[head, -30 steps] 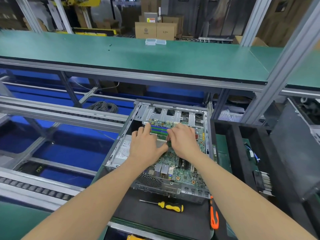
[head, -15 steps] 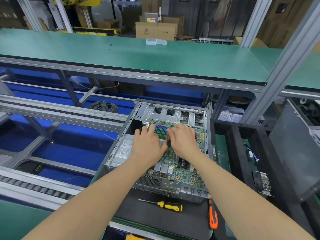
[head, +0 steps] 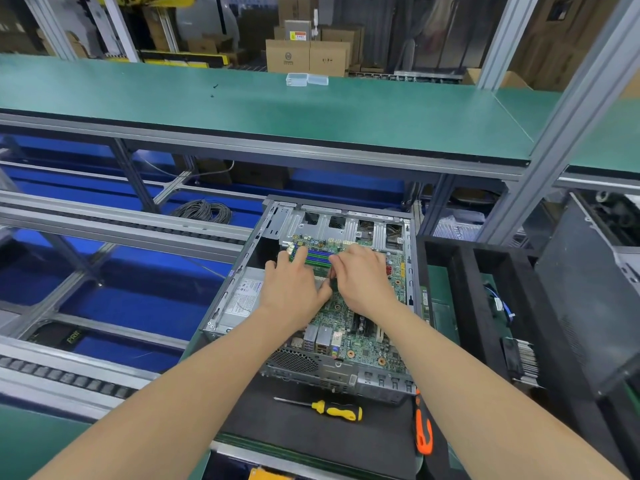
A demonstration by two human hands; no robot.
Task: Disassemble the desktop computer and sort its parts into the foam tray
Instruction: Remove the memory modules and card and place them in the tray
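Left hand (head: 294,292) and right hand (head: 363,282) are kept pressed on the memory modules (head: 317,258) at the motherboard's (head: 363,344) far edge. A true grasp cannot be told, and little is shifted — nothing is freed yet.

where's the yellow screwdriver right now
In the head view, the yellow screwdriver lies on the black mat, bottom centre, just in front of the open computer case and left of the orange-handled tool.
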